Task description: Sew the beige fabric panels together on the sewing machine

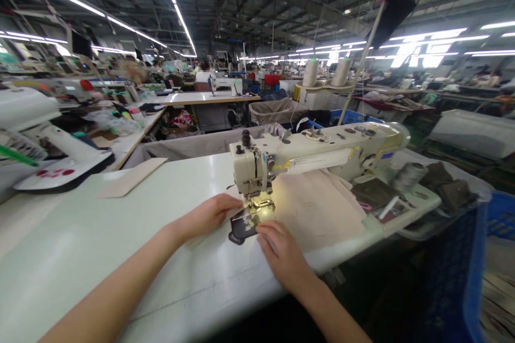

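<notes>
A small dark patterned fabric piece (pixel 244 225) lies under the presser foot (pixel 261 203) of a cream sewing machine (pixel 314 153). My left hand (pixel 213 214) rests on the table with fingers flat, touching the piece's far left edge beside the needle. My right hand (pixel 281 254) lies flat on the near right side, fingertips pressing the piece's edge. The machine lamp lights the needle area. Beige cloth (pixel 317 206) lies under the machine arm, to the right of my hands.
The pale green table (pixel 100 241) carries a tan card (pixel 131 177) at left. Dark fabric pieces (pixel 372 193) and a grey thread spool (pixel 408 176) sit at right. A blue crate (pixel 475 273) stands by the table's right end. Other workstations fill the background.
</notes>
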`<state>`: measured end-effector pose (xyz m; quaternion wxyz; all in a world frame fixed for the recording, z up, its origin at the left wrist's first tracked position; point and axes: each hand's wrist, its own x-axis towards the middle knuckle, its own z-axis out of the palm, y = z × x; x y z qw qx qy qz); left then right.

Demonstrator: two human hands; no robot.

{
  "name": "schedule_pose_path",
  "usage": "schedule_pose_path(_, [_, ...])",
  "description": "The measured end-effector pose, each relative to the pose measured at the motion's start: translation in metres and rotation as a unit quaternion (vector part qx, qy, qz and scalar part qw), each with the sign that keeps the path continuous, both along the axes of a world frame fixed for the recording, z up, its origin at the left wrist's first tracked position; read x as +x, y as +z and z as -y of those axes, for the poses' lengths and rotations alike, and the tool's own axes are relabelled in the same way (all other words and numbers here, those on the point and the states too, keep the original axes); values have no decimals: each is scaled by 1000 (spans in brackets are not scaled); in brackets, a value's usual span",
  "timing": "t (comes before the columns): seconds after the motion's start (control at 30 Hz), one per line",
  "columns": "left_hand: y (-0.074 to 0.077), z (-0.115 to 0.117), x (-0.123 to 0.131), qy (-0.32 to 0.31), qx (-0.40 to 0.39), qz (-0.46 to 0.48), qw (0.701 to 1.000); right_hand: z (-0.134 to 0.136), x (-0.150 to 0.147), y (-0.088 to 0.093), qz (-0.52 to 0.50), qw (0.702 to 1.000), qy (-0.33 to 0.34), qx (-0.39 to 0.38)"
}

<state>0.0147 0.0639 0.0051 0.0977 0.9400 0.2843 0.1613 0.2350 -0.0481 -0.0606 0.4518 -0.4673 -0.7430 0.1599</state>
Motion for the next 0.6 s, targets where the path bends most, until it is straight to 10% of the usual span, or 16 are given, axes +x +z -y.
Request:
schedule_pose_path(0.1, [-2,1,-9,13,0,-40,999,-1,6,-1,-56,997,-41,-13])
schedule_pose_path(0.33, [-5,48,0,341,28,-278,898,9,15,3,-27,999,-17,-21])
schedule_pose_path(0.6, [0,68,5,388,8,-296,873,21,12,13,98,995,29,1])
